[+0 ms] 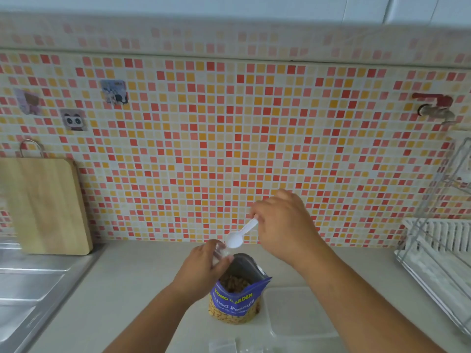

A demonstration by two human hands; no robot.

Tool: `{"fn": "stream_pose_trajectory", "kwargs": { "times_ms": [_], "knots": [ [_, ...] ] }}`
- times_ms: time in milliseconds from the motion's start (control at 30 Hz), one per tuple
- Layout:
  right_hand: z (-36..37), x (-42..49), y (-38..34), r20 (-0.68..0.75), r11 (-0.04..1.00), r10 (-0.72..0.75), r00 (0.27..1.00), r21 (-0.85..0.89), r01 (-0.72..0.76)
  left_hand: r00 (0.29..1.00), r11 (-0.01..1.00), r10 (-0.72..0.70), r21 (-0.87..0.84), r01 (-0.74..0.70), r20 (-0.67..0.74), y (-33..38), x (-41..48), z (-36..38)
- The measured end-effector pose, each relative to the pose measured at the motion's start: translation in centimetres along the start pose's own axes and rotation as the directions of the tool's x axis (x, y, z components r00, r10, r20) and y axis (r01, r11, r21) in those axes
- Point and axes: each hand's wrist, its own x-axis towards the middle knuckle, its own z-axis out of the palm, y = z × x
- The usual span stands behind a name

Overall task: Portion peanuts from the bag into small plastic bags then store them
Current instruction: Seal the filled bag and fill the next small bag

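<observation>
R hand (283,225) pinches the handle end of white plastic spoon (242,233), fingers curled round it. Spoon bowl points down-left, no nuts seen on it. L hand (204,268) grips small clear bag (222,253) by its top, fingers closed on it, just beside rear-left rim of peanut bag (235,301). Spoon bowl hangs just above small bag's mouth. Touching or not, can't tell, plastic v. faint

Peanut bag stands upright on countertop (127,289), top open, nuts visible inside. Clear plastic container (300,312) just right of it, nothing seen in it. Spare small bags (221,346) lie flat at near edge

Step in hand, my read: spooning nuts into small bag. Task looks early, no filled portions in view

To do it well:
- Spread small bag's mouth w/ L thumb + fingers, held over big bag's opening so strays drop back in
- Dip spoon shallow, level loads; heaped ones prob. roll off
- Get bowl inside the mouth before tilting
- Big bag is tall & unsupported; a wrist nudge could tip it, so come in from above, not across
</observation>
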Motion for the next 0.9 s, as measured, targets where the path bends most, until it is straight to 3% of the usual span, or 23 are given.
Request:
{"fn": "stream_pose_trajectory", "kwargs": {
  "times_ms": [67,200,267,467,667,900],
  "knots": [
    [0.2,-0.8,0.4,0.038,0.994,0.102,0.994,-0.030,-0.101,1.000,0.999,-0.019,-0.043,0.019,-0.006,-0.3,0.1,-0.6],
    [4.4,-2.9,-1.5,0.388,0.986,0.169,0.906,-0.056,-0.159,0.994,0.999,-0.038,-0.031,0.041,0.107,-0.7,-0.6,-0.5],
    [6.6,-4.0,-2.6,0.492,0.984,0.177,0.852,-0.099,-0.148,0.987,0.998,-0.064,-0.004,0.065,0.150,-1.0,-1.1,-0.1],
    [10.0,-5.1,-2.6,0.540,0.922,0.357,0.762,-0.075,-0.379,0.986,0.996,-0.083,-0.023,0.088,0.144,-0.6,-1.1,0.1],
    [11.2,-2.9,-2.7,0.637,0.880,0.450,0.626,-0.196,-0.433,0.984,0.992,-0.112,-0.033,0.118,0.139,-0.5,-1.1,0.5],
    [11.9,-2.7,-1.8,0.569,0.728,0.614,0.547,-0.141,-0.671,0.977,0.985,-0.160,-0.046,0.168,0.144,-0.1,-0.7,0.3]
  ]
}}
